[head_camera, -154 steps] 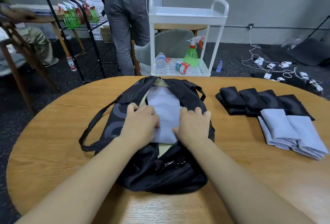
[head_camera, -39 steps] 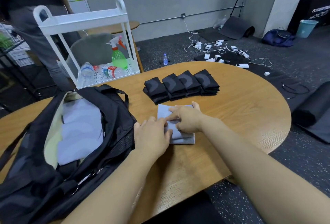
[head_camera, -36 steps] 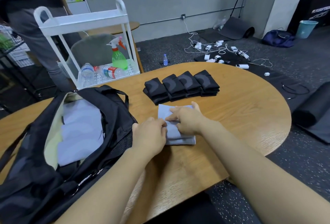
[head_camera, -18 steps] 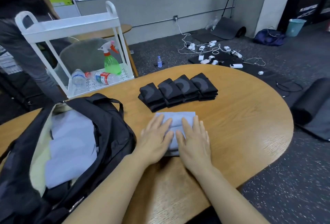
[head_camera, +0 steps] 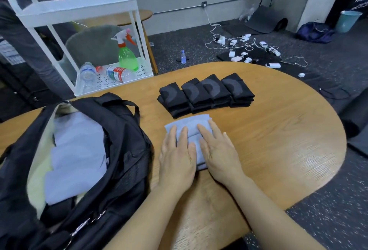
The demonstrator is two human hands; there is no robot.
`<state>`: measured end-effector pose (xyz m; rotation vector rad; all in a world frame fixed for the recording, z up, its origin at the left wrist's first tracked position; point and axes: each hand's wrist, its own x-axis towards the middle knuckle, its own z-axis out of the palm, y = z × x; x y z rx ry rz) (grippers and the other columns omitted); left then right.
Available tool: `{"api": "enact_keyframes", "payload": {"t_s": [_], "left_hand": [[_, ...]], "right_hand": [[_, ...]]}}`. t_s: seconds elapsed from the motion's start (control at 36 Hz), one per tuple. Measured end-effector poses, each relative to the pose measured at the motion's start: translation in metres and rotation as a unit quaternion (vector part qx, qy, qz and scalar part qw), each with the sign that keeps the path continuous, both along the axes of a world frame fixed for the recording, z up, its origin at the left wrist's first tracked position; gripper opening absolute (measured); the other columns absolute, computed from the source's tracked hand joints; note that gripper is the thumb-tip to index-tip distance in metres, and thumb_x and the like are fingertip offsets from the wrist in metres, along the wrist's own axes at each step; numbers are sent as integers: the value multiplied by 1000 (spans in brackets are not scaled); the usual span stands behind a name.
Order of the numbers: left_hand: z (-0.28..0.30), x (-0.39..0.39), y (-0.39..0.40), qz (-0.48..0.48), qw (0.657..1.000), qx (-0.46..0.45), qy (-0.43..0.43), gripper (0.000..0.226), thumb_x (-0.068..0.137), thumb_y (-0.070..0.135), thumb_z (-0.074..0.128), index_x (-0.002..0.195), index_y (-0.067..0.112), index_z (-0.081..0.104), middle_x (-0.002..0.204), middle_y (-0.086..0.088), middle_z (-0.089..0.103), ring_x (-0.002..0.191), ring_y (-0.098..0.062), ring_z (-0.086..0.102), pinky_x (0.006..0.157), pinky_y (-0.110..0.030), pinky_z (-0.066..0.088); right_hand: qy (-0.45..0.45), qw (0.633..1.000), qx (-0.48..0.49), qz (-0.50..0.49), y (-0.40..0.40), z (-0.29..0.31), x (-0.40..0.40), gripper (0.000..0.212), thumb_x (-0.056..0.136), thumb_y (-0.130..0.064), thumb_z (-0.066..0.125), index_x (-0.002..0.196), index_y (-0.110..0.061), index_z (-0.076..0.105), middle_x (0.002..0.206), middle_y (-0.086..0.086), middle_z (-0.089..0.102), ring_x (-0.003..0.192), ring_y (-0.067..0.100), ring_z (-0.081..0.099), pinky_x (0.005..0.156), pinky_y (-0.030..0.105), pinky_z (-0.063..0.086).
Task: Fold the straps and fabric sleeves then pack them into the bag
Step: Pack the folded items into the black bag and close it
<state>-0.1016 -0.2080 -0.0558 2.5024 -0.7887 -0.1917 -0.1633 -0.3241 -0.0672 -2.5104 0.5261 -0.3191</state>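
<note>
Both hands flat, palms down, side by side on the folded light-blue fabric sleeves (head_camera: 189,128): left hand (head_camera: 176,156) on the left part, right hand (head_camera: 219,152) on the right, fingers (head_camera: 205,132) straight and spread, pressing, gripping nothing. Forearms reach in from the near edge. The blue stack lies on the wooden desk (head_camera: 278,140) near its middle, just right of the open black bag (head_camera: 123,150); more light-blue fabric (head_camera: 77,154) sits inside the bag. Just beyond the stack, a row of four folded black straps (head_camera: 207,94), overlapping left to right. Beyond the far edge of the desk: white utility cart (head_camera: 79,10) with a green spray bottle (head_camera: 127,56) and plastic bottles on its lower shelf. Dark floor to the far right carries white cables and chargers (head_camera: 247,48).
</note>
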Motion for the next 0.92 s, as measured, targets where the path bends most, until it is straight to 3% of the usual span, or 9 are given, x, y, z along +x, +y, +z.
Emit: {"api": "enact_keyframes", "payload": {"t_s": [0.14,0.25,0.42,0.5,0.56,0.58,0.69,0.81,0.92], "left_hand": [[5,5,7,-14,997,-59,58,61,99,54,23,154,26,21,163,0,1,149,-18,2,120,-38,11],[23,5,23,7,984,-153,87,66,97,55,30,152,18,28,162,1,9,148,-7,6,120,-37,16],[43,6,42,87,976,-153,125,44,102,30,45,143,13,44,138,1,50,129,-16,45,93,-23,32],[42,4,45,92,978,-130,138,36,100,30,51,133,16,53,127,-1,57,119,-18,52,93,-27,36],[40,5,44,98,980,-119,126,3,97,27,55,94,28,54,93,4,52,92,-17,50,82,-28,36],[38,6,43,98,980,-113,130,20,96,27,56,81,31,44,84,9,44,86,-15,45,78,-28,35],[41,9,37,91,979,-98,152,17,94,31,61,106,19,61,96,7,57,98,-20,55,80,-26,38],[37,15,30,86,983,-68,145,34,87,35,67,72,10,50,67,-3,46,62,-16,43,53,-28,30],[38,19,26,107,981,-24,161,42,86,40,69,67,13,43,65,1,44,58,-13,41,49,-27,28]], "right_hand": [[-79,989,126,-3,-4,1,-5,45,106,-38,29,150,-37,23,162,-12,10,138,-13,8,120,28,-4],[-235,896,369,-78,-9,10,-14,43,106,-28,36,149,-27,34,154,-11,33,138,-6,29,109,12,29],[-257,845,436,-173,-18,16,-21,32,103,-24,45,130,-15,59,124,4,64,118,14,57,90,16,44],[-239,851,434,-175,-18,17,-21,27,98,-28,56,119,-14,66,113,-2,67,108,9,60,87,18,47],[-243,860,415,-168,-16,16,-19,18,94,-24,62,108,-13,68,102,-4,68,97,8,61,77,11,46],[-243,867,402,-163,-15,16,-19,15,93,-22,65,104,-13,68,99,-2,69,94,10,61,75,12,47],[-210,892,372,-145,-12,12,-16,28,78,-42,74,95,-20,70,99,3,69,96,17,64,80,27,52],[-145,940,273,-145,-11,7,-11,37,69,-56,72,92,-28,68,99,-9,61,111,18,52,93,37,47],[-90,962,214,-141,-11,8,-13,35,81,-42,74,109,-22,66,104,-9,54,118,13,36,93,27,34]]}}
